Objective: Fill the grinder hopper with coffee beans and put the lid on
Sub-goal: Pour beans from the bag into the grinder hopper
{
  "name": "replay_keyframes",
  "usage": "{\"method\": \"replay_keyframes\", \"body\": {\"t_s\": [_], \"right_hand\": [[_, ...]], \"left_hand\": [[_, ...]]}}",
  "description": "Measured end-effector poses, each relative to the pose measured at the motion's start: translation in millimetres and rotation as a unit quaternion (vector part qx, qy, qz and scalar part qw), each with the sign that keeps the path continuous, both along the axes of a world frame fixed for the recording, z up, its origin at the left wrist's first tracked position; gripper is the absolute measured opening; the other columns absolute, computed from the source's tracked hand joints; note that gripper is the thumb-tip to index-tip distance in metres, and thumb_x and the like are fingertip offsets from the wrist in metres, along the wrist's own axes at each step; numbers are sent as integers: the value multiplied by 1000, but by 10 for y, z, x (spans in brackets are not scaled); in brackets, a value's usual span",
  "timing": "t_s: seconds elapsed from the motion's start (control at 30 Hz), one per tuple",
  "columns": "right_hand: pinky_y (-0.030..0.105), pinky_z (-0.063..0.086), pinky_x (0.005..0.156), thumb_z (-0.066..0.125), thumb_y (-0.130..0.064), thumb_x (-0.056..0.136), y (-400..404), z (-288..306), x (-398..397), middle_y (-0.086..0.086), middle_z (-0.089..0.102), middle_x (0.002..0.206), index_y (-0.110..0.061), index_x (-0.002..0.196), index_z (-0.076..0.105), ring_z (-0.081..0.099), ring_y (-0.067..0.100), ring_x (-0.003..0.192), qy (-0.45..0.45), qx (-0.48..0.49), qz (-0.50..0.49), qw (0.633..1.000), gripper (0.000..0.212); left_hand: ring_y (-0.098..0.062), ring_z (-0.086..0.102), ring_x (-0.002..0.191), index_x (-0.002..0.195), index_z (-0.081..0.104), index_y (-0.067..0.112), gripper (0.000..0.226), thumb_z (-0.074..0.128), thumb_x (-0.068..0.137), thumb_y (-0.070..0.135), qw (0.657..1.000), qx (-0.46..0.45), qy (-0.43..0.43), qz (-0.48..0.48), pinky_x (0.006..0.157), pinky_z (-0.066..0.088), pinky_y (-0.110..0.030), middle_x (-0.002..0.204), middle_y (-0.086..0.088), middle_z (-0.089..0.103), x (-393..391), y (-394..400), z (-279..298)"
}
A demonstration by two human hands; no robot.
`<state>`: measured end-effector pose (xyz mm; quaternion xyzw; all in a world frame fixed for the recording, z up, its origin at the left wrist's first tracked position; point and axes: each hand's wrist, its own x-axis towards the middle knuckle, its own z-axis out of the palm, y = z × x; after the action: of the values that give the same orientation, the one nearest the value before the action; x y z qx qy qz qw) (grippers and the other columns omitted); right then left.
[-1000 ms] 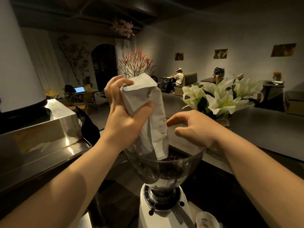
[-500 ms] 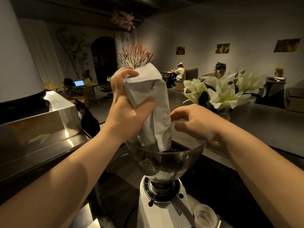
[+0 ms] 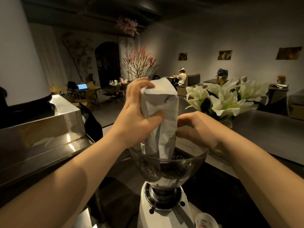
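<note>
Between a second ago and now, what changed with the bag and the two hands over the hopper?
The right hand closed in from beside the bag until its fingers touch its side. The left hand keeps gripping the upturned bag, whose mouth stays in the hopper over the beans. No lid is on.

A café, seen from behind its bar. A white grinder (image 3: 162, 209) with a clear hopper (image 3: 166, 168) of beans stands on the dark surface (image 3: 213, 195), with a steel machine (image 3: 41, 129) to its left. Beyond the grinder lies a dim seating room: small tables (image 3: 278, 88), a bench (image 3: 191, 81), folding chairs (image 3: 115, 92), an open laptop (image 3: 82, 86), a seated person (image 3: 181, 78), wall pictures (image 3: 224, 55) and white lilies (image 3: 227, 99).
</note>
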<state>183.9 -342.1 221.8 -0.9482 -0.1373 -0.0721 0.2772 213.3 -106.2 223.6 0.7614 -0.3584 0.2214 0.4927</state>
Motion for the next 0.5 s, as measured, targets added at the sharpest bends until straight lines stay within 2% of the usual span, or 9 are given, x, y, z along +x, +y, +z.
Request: {"method": "replay_keyframes", "body": {"t_s": [0.07, 0.1, 0.2, 0.27, 0.37, 0.5], "right_hand": [[39, 60, 102, 71, -47, 99, -6, -8, 9, -17, 78, 124, -37, 131, 75, 71, 3, 113, 1, 4, 4, 1000, 33], [40, 60, 102, 72, -48, 99, -15, -16, 13, -16, 78, 125, -37, 132, 74, 72, 4, 113, -5, 3, 1, 1000, 35], [40, 59, 105, 74, -47, 98, -11, -20, 6, -19, 77, 125, -37, 135, 72, 71, 1, 116, -5, 22, 11, 1000, 39], [39, 59, 105, 75, -47, 96, -5, -14, 7, -21, 76, 125, -36, 136, 70, 70, -2, 115, -3, 26, 10, 1000, 42], [39, 58, 107, 76, -45, 97, 1, -11, 11, -22, 76, 124, -36, 136, 70, 70, -3, 115, 0, 24, 13, 1000, 40], [38, 58, 106, 76, -46, 97, 7, -7, 5, -21, 77, 123, -36, 133, 72, 70, -3, 113, 0, 23, 8, 1000, 38]], "left_hand": [[-24, 53, 137, 134, 38, 42, 67, 76, 79, 34, 1000, -13, 20, 5, 107, 54, -54, 148, -2, 41, -11, 10, 4], [-22, 56, 134, 136, 37, 42, 70, 76, 79, 34, 999, 8, 32, 3, 105, 56, -53, 146, -1, 44, -31, 5, 8], [-26, 47, 142, 135, 37, 43, 68, 74, 79, 36, 1000, -9, 3, 12, 111, 51, -53, 150, -1, 37, -6, 2, -15], [-23, 50, 138, 135, 37, 44, 70, 73, 76, 41, 1000, -1, 18, 13, 108, 53, -52, 149, 0, 39, -39, 13, 11], [-25, 44, 143, 134, 36, 44, 67, 73, 79, 36, 1000, -18, -7, 22, 112, 50, -53, 150, 2, 34, -16, 11, -9], [-26, 43, 143, 136, 32, 43, 71, 74, 79, 41, 1000, -3, 0, 21, 111, 51, -52, 148, 6, 31, -46, -13, -5]]}}
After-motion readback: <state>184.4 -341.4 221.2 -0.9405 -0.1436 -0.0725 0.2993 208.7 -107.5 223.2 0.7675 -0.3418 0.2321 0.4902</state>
